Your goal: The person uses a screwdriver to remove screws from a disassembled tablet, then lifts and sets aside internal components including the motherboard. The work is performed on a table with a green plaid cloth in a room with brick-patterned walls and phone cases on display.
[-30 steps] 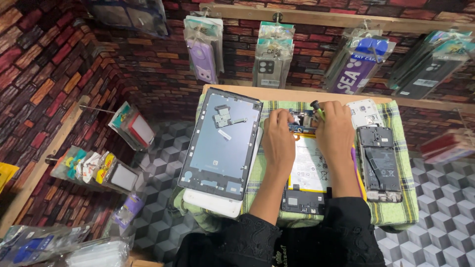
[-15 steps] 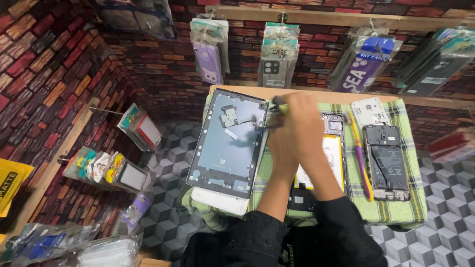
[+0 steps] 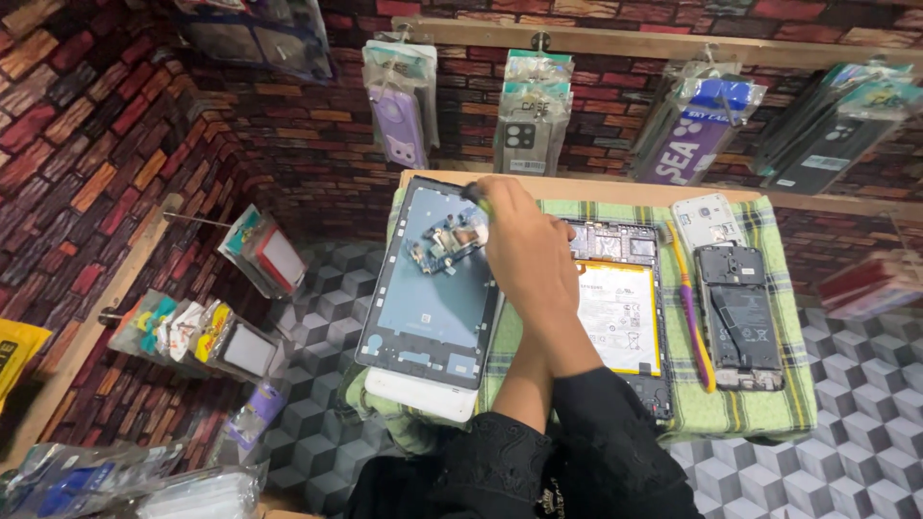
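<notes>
My right hand (image 3: 529,255) lies over my left, reaching across to the blue-grey tablet back cover (image 3: 433,288) on the left of the green checked cloth (image 3: 750,404) covering the counter. My fingers are curled round a small dark tool with a yellow-green grip (image 3: 474,195), its tip above the loose circuit board (image 3: 444,242) resting on the cover. My left hand is hidden beneath; its grip cannot be told. The opened tablet with its white battery (image 3: 618,317) lies just beside, right of my wrist
</notes>
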A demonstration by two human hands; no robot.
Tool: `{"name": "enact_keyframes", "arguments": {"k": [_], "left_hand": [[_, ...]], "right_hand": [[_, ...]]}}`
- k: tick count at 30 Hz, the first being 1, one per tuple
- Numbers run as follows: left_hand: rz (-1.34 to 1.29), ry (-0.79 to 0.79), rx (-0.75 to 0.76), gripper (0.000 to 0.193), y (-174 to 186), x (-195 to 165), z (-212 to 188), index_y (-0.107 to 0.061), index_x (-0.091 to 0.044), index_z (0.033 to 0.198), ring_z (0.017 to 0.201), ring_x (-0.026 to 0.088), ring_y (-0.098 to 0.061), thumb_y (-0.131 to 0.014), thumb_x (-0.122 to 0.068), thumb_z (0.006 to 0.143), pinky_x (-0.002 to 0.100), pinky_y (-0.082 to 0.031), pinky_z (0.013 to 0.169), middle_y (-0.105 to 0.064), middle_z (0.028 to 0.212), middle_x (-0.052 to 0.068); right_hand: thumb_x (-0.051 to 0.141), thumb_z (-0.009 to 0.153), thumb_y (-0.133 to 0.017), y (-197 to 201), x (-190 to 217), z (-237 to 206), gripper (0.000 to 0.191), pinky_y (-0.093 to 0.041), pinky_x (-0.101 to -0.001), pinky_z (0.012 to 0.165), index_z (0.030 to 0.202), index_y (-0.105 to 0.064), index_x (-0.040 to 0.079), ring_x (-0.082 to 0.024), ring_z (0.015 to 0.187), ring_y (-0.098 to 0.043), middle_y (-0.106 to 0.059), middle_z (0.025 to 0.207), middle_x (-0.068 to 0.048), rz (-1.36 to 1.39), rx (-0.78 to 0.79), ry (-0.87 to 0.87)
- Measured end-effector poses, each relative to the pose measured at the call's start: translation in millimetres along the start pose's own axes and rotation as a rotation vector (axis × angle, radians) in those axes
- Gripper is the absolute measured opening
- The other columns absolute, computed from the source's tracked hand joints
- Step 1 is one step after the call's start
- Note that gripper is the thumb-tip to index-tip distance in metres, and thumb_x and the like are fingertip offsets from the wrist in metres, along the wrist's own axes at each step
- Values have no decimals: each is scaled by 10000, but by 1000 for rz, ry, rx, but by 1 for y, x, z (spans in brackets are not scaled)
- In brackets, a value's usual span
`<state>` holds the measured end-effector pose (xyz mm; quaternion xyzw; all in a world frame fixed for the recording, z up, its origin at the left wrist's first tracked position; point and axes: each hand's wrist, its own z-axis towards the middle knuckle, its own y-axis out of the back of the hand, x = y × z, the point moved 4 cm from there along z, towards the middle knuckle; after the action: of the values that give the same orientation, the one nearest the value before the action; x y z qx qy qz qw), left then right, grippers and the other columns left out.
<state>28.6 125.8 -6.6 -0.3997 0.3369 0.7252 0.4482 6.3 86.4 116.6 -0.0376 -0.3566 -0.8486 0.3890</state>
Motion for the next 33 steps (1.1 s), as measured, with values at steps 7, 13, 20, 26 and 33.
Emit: {"name": "enact_keyframes", "arguments": {"k": [7,13,20,26,33], "left_hand": [[443,-123,-37,149,14,-27,-3,-664,-100,1006,1087,283,-594,-577,-40,902,427,-574,840,-604,1168,49],[461,-84,2,186,20,-46,2,-663,-88,996,1108,291,-589,-661,-29,820,398,-574,846,-591,1165,47],[472,-60,42,184,21,-46,2,-675,-86,1011,1133,279,-585,-637,9,858,376,-593,827,-583,1194,43],[494,-69,40,179,19,-45,6,-678,-90,1015,1121,269,-588,-628,9,874,370,-595,827,-584,1193,38],[501,-76,25,185,20,-42,7,-680,-94,1007,1117,269,-591,-626,24,874,368,-596,811,-587,1191,34]], "right_hand": [[-46,1008,-614,103,-30,-82,56,-564,-256,726,1062,-626,-44,-134,851,-647,-687,1020,-107,441,-196,-227],[-5,935,-690,164,-64,-162,116,-455,-279,606,1042,-728,-28,-153,685,-591,-705,827,-98,197,17,-542],[-89,933,-575,161,-81,-227,463,-481,-245,792,1365,-591,76,-162,1024,-578,-633,1206,-153,384,-78,-618],[-149,938,-471,171,-78,-241,924,-558,-409,947,1692,-92,228,-318,1303,-602,-517,1435,-217,647,-257,-555],[-186,975,-580,146,-47,-227,912,-585,-545,1094,1513,-67,342,-380,1112,-692,-548,1351,-231,478,-342,-366]]}}
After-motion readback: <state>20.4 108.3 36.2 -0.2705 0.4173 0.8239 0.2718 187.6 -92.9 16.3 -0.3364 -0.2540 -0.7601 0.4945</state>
